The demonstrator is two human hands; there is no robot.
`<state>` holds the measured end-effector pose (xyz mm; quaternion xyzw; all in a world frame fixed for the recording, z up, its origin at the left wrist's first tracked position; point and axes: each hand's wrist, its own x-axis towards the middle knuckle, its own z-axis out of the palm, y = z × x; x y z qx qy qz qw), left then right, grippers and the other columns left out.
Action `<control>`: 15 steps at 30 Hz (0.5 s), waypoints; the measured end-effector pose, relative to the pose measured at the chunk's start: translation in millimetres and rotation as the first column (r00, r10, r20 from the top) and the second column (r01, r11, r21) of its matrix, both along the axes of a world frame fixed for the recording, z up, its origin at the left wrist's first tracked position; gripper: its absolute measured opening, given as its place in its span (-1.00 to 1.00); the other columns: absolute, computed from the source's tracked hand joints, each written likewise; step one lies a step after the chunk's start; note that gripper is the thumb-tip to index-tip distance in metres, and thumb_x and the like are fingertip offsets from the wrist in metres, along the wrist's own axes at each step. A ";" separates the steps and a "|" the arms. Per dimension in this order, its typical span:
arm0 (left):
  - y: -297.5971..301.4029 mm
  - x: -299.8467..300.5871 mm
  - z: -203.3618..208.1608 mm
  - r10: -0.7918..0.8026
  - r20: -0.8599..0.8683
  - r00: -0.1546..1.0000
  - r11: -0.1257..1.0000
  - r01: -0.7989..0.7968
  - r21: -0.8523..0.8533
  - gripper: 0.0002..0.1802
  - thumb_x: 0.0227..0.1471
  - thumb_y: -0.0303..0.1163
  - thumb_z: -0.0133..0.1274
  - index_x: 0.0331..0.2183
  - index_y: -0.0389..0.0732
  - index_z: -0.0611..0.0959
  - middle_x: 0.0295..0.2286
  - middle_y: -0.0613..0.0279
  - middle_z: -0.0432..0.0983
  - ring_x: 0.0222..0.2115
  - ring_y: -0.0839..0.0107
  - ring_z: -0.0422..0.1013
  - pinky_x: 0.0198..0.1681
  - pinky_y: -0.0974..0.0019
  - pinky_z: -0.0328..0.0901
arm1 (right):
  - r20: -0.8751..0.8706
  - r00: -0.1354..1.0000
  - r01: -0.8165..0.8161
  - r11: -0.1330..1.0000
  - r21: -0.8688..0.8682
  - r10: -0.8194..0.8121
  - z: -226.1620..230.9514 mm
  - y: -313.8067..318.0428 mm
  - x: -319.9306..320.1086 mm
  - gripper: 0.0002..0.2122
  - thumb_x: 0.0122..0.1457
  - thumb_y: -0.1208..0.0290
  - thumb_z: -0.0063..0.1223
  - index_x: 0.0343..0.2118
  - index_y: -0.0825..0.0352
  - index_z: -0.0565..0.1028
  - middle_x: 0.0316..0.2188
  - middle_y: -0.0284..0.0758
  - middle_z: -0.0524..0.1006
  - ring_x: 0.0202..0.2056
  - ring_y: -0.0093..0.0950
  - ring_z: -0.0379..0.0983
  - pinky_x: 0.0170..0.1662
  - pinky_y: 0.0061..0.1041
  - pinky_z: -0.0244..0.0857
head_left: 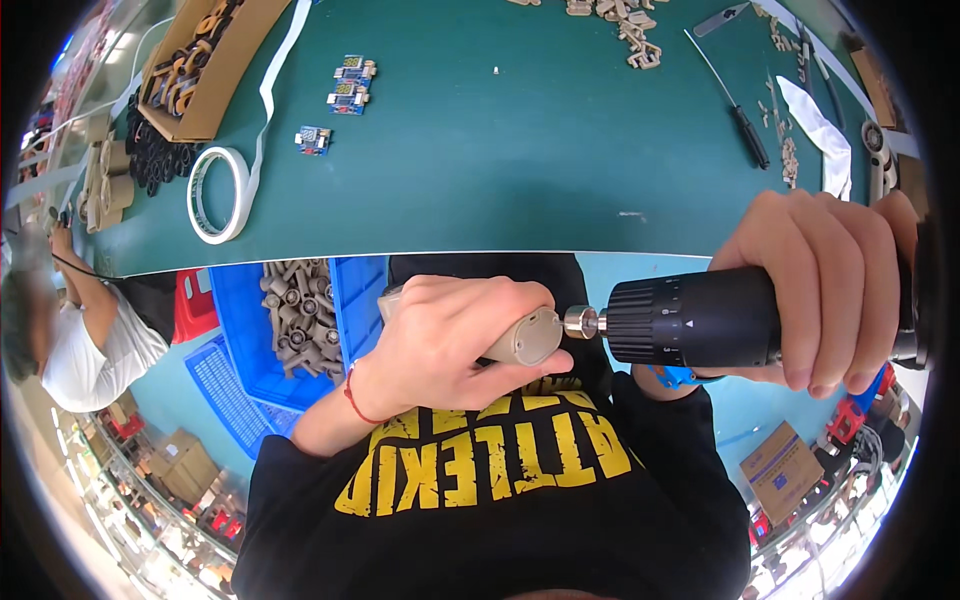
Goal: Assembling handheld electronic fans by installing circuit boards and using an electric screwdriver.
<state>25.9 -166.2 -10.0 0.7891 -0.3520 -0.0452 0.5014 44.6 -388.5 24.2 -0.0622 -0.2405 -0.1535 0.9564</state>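
Note:
My left hand point(450, 330) grips a small beige plastic part point(525, 338), of which only the rounded end shows past my fingers. My right hand point(825, 285) wraps around a black power screwdriver point(700, 320) held level below the table edge. Its silver chuck tip point(583, 321) touches the end of the beige part. A red cord circles my left wrist. My black shirt with yellow lettering fills the lower middle.
A green table point(500, 150) carries a roll of white tape point(218, 195), small blue circuit boards point(350, 85), a cardboard box of tan parts point(200, 60), a hand screwdriver point(735, 105) and loose tan pieces. A blue bin of beige parts point(300, 320) stands below left. Another person sits at the left.

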 end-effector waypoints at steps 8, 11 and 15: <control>-7.8 4.7 0.0 0.011 0.002 1.000 0.994 -0.011 0.112 -0.63 -0.20 -0.12 0.35 -0.46 -0.19 0.61 -0.66 0.33 0.46 -0.71 0.37 0.39 -0.63 0.44 0.22 | -0.064 0.997 0.043 0.999 0.029 -0.042 -20.9 -38.7 22.9 -0.83 0.14 0.41 0.01 -0.27 0.35 0.34 -0.62 -0.34 0.48 -0.64 -0.51 0.46 -0.52 -0.60 0.46; -10.3 3.7 -2.5 0.015 0.015 1.000 0.994 -0.017 0.105 -0.63 -0.20 -0.13 0.36 -0.46 -0.19 0.61 -0.67 0.33 0.46 -0.72 0.37 0.38 -0.64 0.43 0.22 | -0.076 0.996 0.056 0.998 0.034 -0.053 -22.7 -40.6 14.7 -0.84 0.15 0.40 0.00 -0.28 0.35 0.34 -0.62 -0.35 0.48 -0.65 -0.52 0.46 -0.53 -0.60 0.45; -11.0 3.2 -1.4 0.007 0.009 1.000 0.992 -0.008 0.127 -0.64 -0.19 -0.13 0.35 -0.46 -0.19 0.61 -0.66 0.34 0.46 -0.71 0.38 0.38 -0.64 0.43 0.21 | -0.091 0.994 0.067 0.997 0.036 -0.063 -26.2 -34.9 14.3 -0.84 0.17 0.37 -0.02 -0.29 0.34 0.35 -0.63 -0.36 0.48 -0.66 -0.53 0.45 -0.53 -0.61 0.44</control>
